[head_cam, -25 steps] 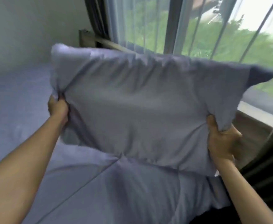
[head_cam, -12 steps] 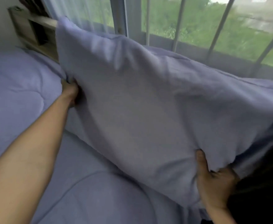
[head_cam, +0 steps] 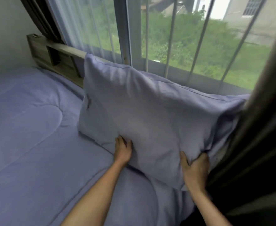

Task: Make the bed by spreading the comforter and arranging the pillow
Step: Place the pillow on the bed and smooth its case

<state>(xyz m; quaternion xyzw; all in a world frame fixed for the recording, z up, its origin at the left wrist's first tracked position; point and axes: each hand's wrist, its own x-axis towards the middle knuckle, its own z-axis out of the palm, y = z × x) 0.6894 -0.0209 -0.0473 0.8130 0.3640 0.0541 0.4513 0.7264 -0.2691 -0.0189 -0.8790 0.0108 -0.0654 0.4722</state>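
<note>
A lavender pillow (head_cam: 147, 111) leans against the wooden headboard (head_cam: 52, 59) and the window sill, its lower edge resting on the quilted lavender comforter (head_cam: 33, 136) that covers the bed. My left hand (head_cam: 123, 149) presses flat on the pillow's lower front with straight fingers. My right hand (head_cam: 194, 167) grips the pillow's lower right corner, thumb on the front and fingers curled into the fabric behind. The pillow's right end is partly hidden by a dark curtain.
A barred window (head_cam: 174, 46) with a sheer curtain stands right behind the headboard. A dark curtain (head_cam: 261, 128) hangs close on the right, against the pillow. A white wall (head_cam: 5, 38) bounds the bed on the far left.
The pillow has come down from the air and now rests against the headboard. My left hand has let go of the pillow's left edge and moved to its lower front.
</note>
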